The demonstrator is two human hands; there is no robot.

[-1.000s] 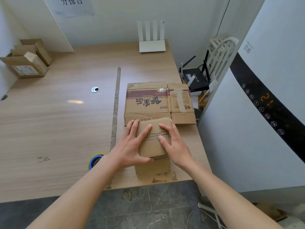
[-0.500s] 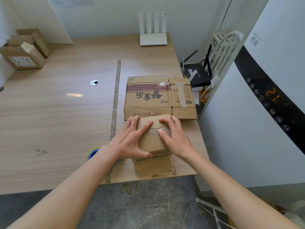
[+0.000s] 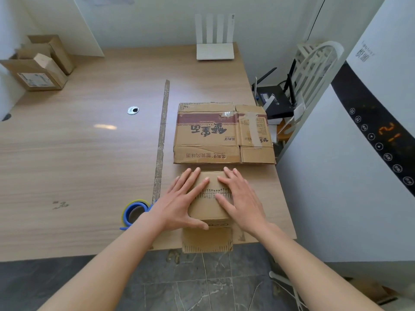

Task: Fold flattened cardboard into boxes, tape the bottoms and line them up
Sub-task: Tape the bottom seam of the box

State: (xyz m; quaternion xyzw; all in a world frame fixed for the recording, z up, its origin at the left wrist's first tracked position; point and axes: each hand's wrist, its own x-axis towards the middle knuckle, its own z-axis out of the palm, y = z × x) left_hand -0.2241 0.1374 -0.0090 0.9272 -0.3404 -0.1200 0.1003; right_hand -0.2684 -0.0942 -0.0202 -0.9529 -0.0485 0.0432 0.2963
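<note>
A small cardboard box (image 3: 208, 205) stands near the table's front edge with its flaps folded shut on top. My left hand (image 3: 179, 203) lies flat on its left side, fingers straight and spread. My right hand (image 3: 241, 198) presses flat on the right flap, fingers straight. One flap (image 3: 206, 241) hangs toward me over the table edge. Behind the box a larger flattened cardboard (image 3: 222, 133) with printed characters lies flat. A blue roll of tape (image 3: 133, 213) lies just left of my left wrist.
Two folded boxes (image 3: 38, 63) stand at the table's far left. A white router (image 3: 214, 39) sits at the back edge. A worn tape strip (image 3: 161, 140) runs along the wooden table (image 3: 78, 153). A white appliance (image 3: 359, 153) and a black router (image 3: 275, 99) are at the right.
Both hands have flattened and spread a little on the box top. The view has tilted slightly; the box stays in place.
</note>
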